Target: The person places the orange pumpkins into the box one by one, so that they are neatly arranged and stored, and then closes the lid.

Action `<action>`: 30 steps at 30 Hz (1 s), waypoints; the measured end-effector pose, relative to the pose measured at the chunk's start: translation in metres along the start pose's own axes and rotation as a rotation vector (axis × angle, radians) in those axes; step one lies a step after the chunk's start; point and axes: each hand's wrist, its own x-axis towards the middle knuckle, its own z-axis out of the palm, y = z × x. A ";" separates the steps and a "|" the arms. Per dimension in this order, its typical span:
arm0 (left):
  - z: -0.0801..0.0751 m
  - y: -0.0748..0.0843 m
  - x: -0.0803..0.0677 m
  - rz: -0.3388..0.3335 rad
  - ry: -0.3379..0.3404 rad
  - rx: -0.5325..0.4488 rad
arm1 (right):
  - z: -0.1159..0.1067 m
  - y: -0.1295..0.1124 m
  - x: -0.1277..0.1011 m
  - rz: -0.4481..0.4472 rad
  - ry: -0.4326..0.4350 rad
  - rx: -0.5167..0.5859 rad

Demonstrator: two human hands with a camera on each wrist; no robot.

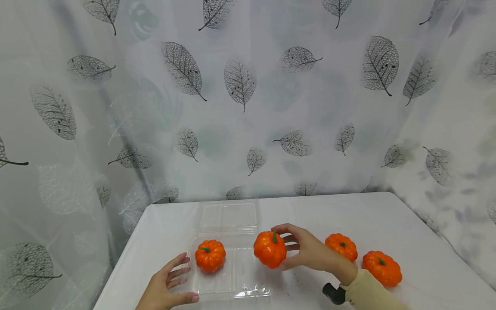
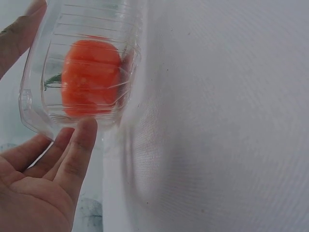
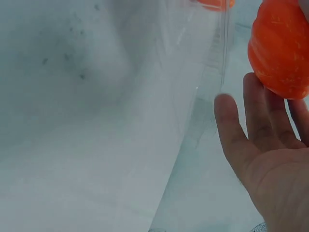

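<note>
Resting in clear tray (image 1: 248,289): one pumpkin (image 1: 210,255).

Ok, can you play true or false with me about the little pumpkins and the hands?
1. One pumpkin sits inside the clear box. True.
2. The right hand holds a pumpkin. True.
3. The left hand holds a pumpkin. False: it rests on the box's edge.
4. Five pumpkins are on the table. False: only four show.
5. The box lid is closed. False: it lies open.
</note>
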 end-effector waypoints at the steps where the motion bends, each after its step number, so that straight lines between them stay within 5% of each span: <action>1: 0.000 -0.001 0.000 0.001 0.001 -0.001 | 0.002 -0.001 0.002 -0.011 0.000 -0.005; 20: -0.001 0.000 -0.001 0.019 -0.004 -0.020 | 0.034 -0.007 0.035 0.055 0.155 0.167; 30: -0.002 -0.001 -0.003 0.026 0.001 -0.021 | 0.049 0.004 0.044 -0.002 0.169 -0.128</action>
